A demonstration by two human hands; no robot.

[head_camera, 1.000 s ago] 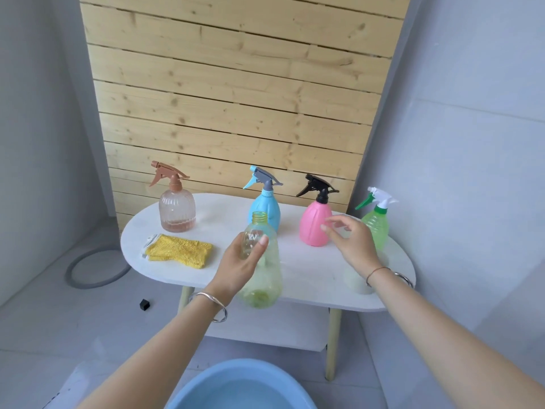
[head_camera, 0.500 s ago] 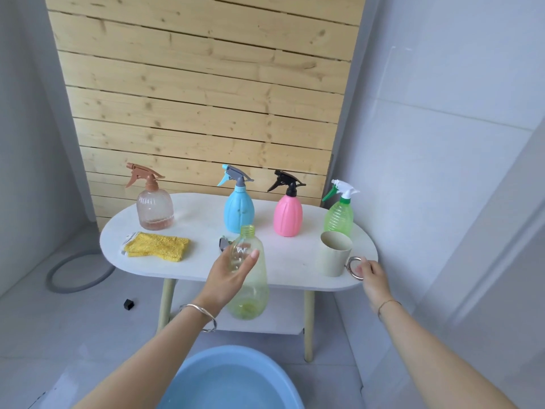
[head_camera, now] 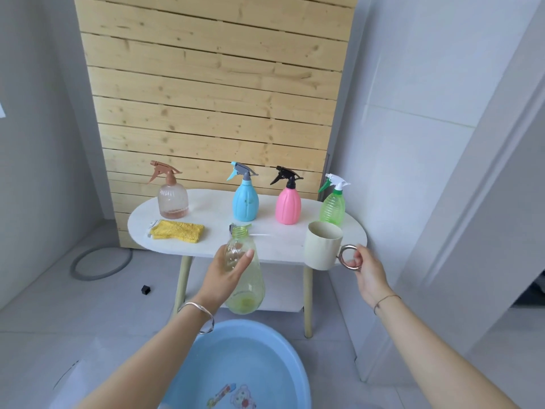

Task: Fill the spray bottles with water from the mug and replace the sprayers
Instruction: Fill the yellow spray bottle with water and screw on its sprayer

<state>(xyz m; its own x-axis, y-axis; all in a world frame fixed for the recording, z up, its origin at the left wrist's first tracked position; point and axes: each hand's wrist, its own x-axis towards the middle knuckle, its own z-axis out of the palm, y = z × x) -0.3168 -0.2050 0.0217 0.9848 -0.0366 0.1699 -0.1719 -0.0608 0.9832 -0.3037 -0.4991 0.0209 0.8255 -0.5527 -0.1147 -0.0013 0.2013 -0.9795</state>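
1. Head view, held items.
   - Left hand (head_camera: 227,276): fingers and thumb wrapped round the shoulder of the open yellow-green bottle (head_camera: 247,296). It is upright, sprayer off, in front of the table's near edge and above the basin (head_camera: 280,355), probably so spills fall into the basin.
   - Right hand (head_camera: 368,273): fingers pinch the metal ring handle of the cream mug (head_camera: 321,246), which is level at the table's front edge, mouth up. Its water level cannot be seen.
2. Head view, standing stock.
   - White table (head_camera: 212,208): brown bottle (head_camera: 172,202), blue bottle (head_camera: 245,203), pink bottle (head_camera: 288,206) and green bottle (head_camera: 332,206) stand in a row at the back, sprayers fitted and apart from the work.
   - Yellow cloth (head_camera: 178,231): front left, likely for drips.
   - Loose sprayer (head_camera: 231,228): lies behind the held bottle's neck, partly hidden.
3. Changes from the earlier frames.
   - A second ago the right hand hovered near the pink bottle, and half a second ago it had reached the mug's ring. The mug now overlaps the table edge and looks lifted or drawn forward.
   - The left hand's hold on the bottle is unchanged.
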